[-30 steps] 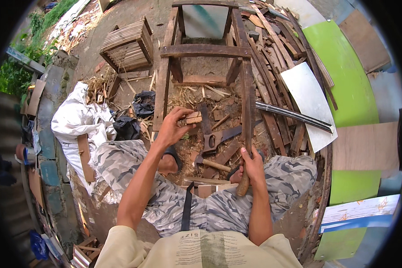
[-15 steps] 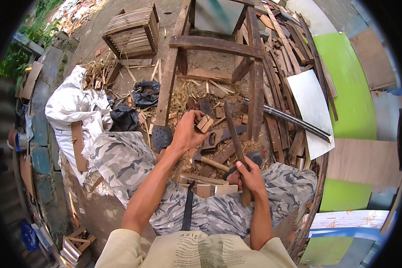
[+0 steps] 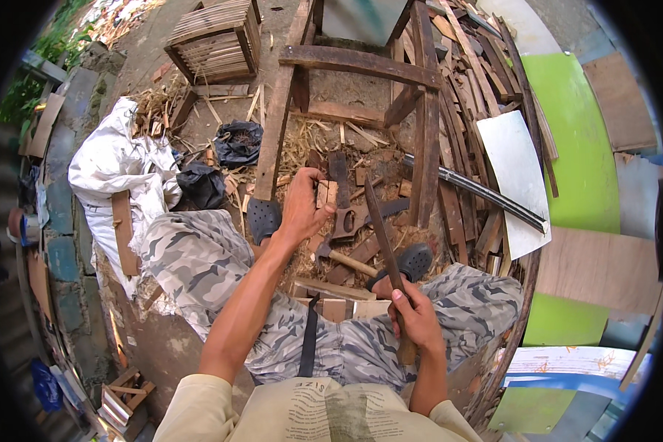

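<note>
My left hand [image 3: 299,211] is closed around a small pale wooden block [image 3: 327,194], which has a dark line down its face. In my right hand [image 3: 418,318] is a machete [image 3: 381,230], its dark blade slanting up and away and its wooden handle pointing back at my lap. The blade stands apart from the block, to its right. Below both hands a hammer [image 3: 352,264] with a wooden handle lies among scraps. A handsaw [image 3: 355,218] rests on the ground just beyond it, partly covered.
A wooden frame [image 3: 361,68] stands ahead of me, with a slatted crate [image 3: 212,46] to its left. Piled planks [image 3: 460,158], a metal bar [image 3: 486,193] and a white sheet [image 3: 514,177] lie at right. A white sack [image 3: 118,173] and black plastic bags [image 3: 201,186] are at left.
My left hand has turned the block more upright and shifted it slightly left and away. The machete has lowered slightly toward me, still in my right hand.
</note>
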Tool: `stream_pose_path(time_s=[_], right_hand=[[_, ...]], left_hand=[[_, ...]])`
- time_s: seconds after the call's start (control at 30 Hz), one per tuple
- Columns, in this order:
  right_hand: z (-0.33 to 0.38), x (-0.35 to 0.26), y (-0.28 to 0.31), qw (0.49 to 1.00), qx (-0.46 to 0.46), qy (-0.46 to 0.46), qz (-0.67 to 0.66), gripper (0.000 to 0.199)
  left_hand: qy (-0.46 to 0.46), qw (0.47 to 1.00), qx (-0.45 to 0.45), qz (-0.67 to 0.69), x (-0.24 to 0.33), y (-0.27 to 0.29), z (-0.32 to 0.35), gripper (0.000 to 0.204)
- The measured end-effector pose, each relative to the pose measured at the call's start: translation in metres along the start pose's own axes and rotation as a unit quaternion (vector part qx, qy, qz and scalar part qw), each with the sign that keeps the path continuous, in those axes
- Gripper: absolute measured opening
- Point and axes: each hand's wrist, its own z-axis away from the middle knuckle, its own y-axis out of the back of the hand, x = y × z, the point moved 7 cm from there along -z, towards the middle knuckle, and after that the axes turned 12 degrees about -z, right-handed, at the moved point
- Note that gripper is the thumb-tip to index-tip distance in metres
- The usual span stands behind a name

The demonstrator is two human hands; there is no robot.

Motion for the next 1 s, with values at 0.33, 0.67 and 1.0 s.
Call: stream_pose_path(time_s=[0.33,0.67,1.0], right_hand=[[0.039,0.007,-0.019,0.988,-0.013,0.029,0.153,0.051],[0.040,0.007,-0.043,0.985,-0.013,0.010,0.174,0.052],[0.043,0.002,-0.047,0.981,0.013,0.027,0.194,0.049]], left_hand=[[0.191,0.940,-0.002,0.282,-0.027,-0.028,0.008,0.036],[0.204,0.947,0.009,0.247,-0.033,-0.033,0.007,0.039],[0.213,0.952,-0.002,0.219,-0.032,-0.038,0.006,0.038]])
